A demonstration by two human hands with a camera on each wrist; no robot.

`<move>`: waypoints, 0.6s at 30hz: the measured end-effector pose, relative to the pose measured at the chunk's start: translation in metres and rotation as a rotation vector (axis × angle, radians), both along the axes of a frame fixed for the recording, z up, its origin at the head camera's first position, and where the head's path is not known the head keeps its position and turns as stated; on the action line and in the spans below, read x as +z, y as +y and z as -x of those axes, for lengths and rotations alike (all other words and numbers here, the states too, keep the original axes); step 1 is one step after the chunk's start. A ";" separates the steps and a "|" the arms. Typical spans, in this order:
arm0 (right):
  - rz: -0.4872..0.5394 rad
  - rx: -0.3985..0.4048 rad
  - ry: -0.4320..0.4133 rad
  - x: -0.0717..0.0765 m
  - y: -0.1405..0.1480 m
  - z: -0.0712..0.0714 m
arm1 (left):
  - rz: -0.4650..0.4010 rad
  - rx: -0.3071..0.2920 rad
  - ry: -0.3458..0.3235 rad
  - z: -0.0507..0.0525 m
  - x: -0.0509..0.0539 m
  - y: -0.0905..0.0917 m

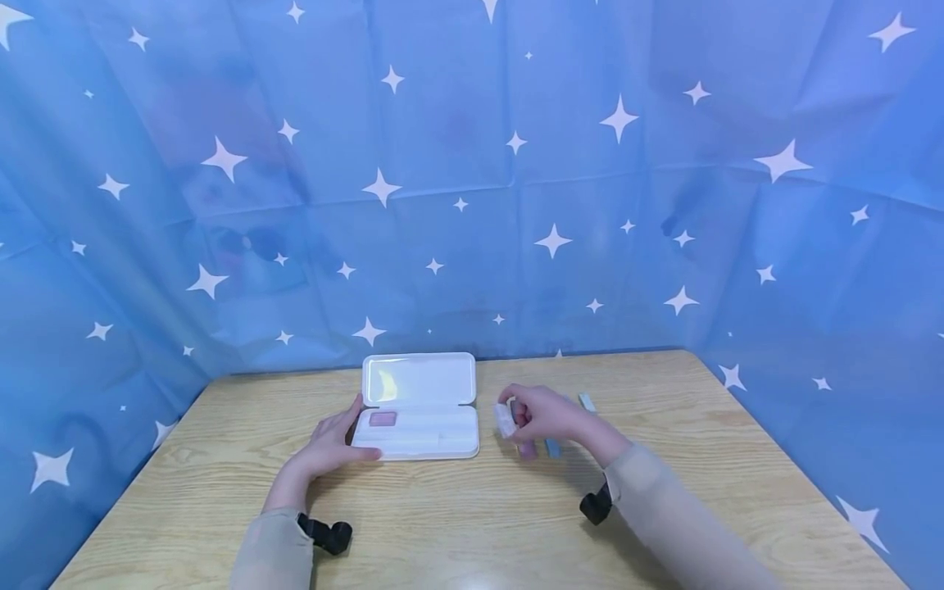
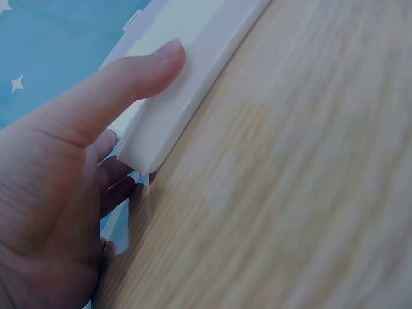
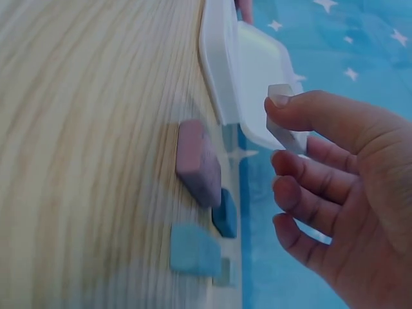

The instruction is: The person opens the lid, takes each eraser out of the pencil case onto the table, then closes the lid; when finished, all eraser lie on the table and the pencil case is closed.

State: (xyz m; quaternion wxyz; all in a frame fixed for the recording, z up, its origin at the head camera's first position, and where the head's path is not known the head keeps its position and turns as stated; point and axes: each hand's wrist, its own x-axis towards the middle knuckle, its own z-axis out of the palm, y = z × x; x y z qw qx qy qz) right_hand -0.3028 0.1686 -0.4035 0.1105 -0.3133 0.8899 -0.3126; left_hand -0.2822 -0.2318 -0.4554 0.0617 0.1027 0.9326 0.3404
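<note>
An open white pencil case (image 1: 459, 442) lies on the table with its lid (image 1: 420, 378) tipped back. A pink eraser (image 1: 383, 419) sits at the left of its tray. My left hand (image 1: 324, 451) grips the case's left end, the thumb over the front edge and the fingers around the side. To the right of the case, my right hand (image 1: 549, 412) pinches a white eraser (image 3: 283, 132) between thumb and fingers, above the table. Below that hand, a pink eraser (image 3: 196, 164), a light blue eraser (image 3: 194, 250) and a dark blue one (image 3: 224, 214) stand on the wood.
A small pale green block (image 3: 224, 273) stands behind the light blue eraser in the right wrist view. The wooden table (image 1: 472, 524) ends at a blue curtain (image 1: 457, 205) with white stars. Each wrist wears a black camera.
</note>
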 end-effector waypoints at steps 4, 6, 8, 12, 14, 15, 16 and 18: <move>-0.006 -0.022 0.035 -0.001 0.011 -0.005 | 0.002 -0.003 0.002 0.000 0.001 0.000; -0.003 -0.024 0.041 -0.001 0.016 -0.007 | 0.004 -0.005 0.006 0.000 0.000 0.000; -0.005 -0.025 0.045 -0.002 0.021 -0.009 | 0.006 -0.005 0.007 0.001 0.000 0.000; -0.019 -0.034 0.045 -0.003 0.030 -0.012 | 0.005 -0.001 0.004 0.002 -0.002 -0.002; -0.015 -0.034 0.040 -0.004 0.034 -0.014 | 0.003 -0.002 0.004 0.003 -0.003 -0.002; -0.011 -0.035 0.035 -0.004 0.036 -0.015 | 0.002 -0.004 0.004 0.003 -0.003 -0.002; -0.009 -0.034 0.032 -0.005 0.039 -0.016 | 0.001 -0.004 0.004 0.003 -0.003 -0.003; -0.003 -0.033 0.027 -0.006 0.043 -0.017 | 0.002 -0.009 0.005 0.003 -0.003 -0.002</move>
